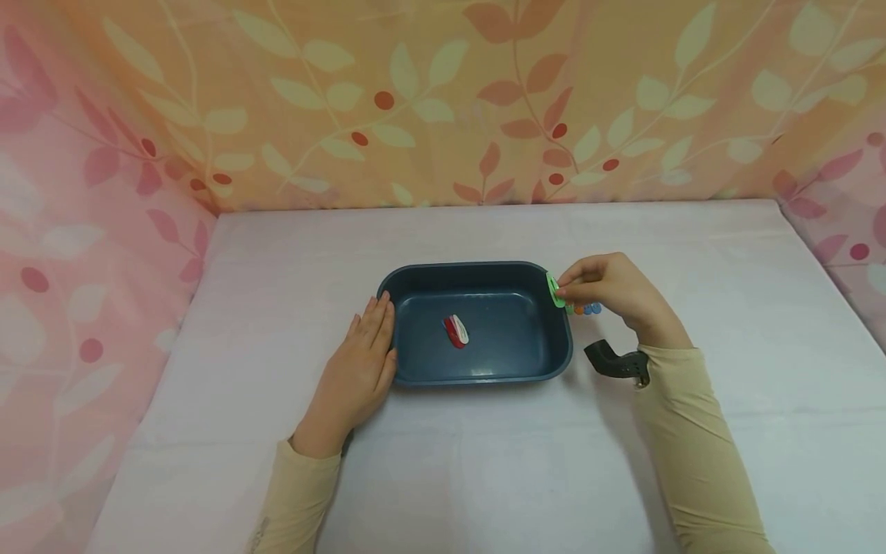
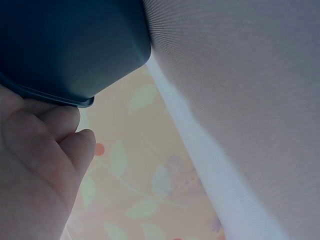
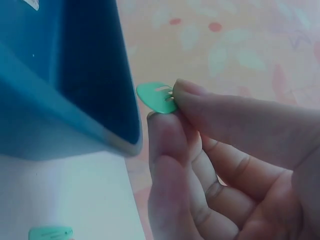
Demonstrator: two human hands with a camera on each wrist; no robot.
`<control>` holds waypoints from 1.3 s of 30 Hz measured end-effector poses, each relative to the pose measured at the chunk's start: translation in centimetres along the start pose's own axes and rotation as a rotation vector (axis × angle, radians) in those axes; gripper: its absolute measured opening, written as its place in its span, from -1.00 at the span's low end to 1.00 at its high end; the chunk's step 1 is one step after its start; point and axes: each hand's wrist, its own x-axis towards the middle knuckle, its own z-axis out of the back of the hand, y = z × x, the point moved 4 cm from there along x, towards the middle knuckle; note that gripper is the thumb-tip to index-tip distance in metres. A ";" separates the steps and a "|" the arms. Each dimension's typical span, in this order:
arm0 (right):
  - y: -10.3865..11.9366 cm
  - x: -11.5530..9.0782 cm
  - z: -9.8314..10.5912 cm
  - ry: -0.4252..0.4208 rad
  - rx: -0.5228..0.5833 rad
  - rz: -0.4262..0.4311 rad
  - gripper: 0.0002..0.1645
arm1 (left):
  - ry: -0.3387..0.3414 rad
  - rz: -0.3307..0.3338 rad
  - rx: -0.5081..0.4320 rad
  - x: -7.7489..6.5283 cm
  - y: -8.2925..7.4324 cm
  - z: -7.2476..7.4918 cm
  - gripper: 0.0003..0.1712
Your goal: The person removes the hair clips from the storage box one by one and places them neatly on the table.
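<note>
A dark blue plastic basin (image 1: 477, 382) stands at the middle of the table. My left hand (image 1: 363, 365) rests along its left rim with fingers straight; in the left wrist view the fingertips lie right at the rim's underside. At the right rim, my right hand (image 1: 616, 292) pinches a flat green hair clip (image 3: 156, 97) with slots in it, between thumb and fingertip. The other fingers of that hand curl loosely behind. Inside the basin lie a red hair clip (image 1: 454, 334) and a white hair clip (image 1: 461, 329), side by side.
Just outside the basin's right wall is a row of small coloured pieces, with orange (image 1: 579, 310) and blue (image 1: 596, 308) ones, partly hidden by the right hand. A black wrist mount (image 1: 616, 362) juts from the right sleeve. Patterned cloth (image 1: 443, 100) hangs behind the white-covered table.
</note>
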 end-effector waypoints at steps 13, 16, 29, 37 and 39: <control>-1.1 -0.6 1.5 -0.055 -0.014 -0.011 -0.65 | -0.003 0.001 0.006 0.0 0.0 0.0 -0.35; -1.4 -0.7 1.8 -0.060 -0.003 0.005 -0.66 | -0.005 0.001 0.008 0.0 0.0 0.1 -0.35; -3.5 -1.2 3.1 -0.100 -0.024 -0.033 -0.62 | -0.011 -0.005 0.008 0.0 0.0 0.1 -0.35; -4.9 -1.5 4.1 -0.125 -0.036 -0.061 -0.62 | -0.003 -0.001 0.006 0.0 0.0 0.0 -0.35; -5.2 -1.6 4.3 -0.134 -0.028 -0.066 -0.63 | -0.002 0.000 0.005 0.0 0.0 0.0 -0.35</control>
